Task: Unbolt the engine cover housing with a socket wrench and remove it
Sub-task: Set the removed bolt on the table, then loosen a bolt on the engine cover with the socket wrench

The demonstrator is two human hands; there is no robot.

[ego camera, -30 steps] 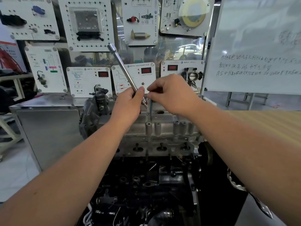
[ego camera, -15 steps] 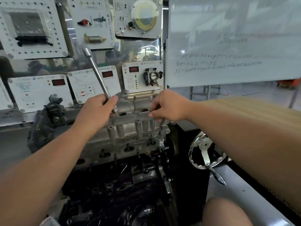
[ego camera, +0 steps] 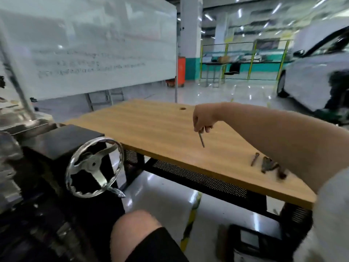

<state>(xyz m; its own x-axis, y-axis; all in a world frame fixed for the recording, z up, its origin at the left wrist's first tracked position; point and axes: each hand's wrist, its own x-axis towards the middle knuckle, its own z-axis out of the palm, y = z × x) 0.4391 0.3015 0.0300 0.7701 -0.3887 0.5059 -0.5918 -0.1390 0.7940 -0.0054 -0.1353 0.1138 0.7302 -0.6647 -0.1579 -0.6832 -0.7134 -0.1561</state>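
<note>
My right hand (ego camera: 204, 118) hangs over the wooden table (ego camera: 151, 125) and pinches a long thin bolt (ego camera: 201, 140) by its head, the shank pointing down just above the tabletop. Several dark bolts (ego camera: 268, 165) lie on the table near its front right edge, partly hidden behind my right forearm. The engine (ego camera: 11, 167) shows only as a blurred edge at the far left. My left hand and the socket wrench are out of view.
A chrome handwheel (ego camera: 94, 167) sticks out from the black engine stand (ego camera: 62, 140) on the left. A whiteboard (ego camera: 90, 48) stands behind the table. A white car (ego camera: 317, 72) is parked at the right. My knee (ego camera: 137, 235) is below.
The view has swung right, from the engine to the wooden table. My right hand left the engine cover carrying a bolt and now holds it over the table. My left hand left the view.
</note>
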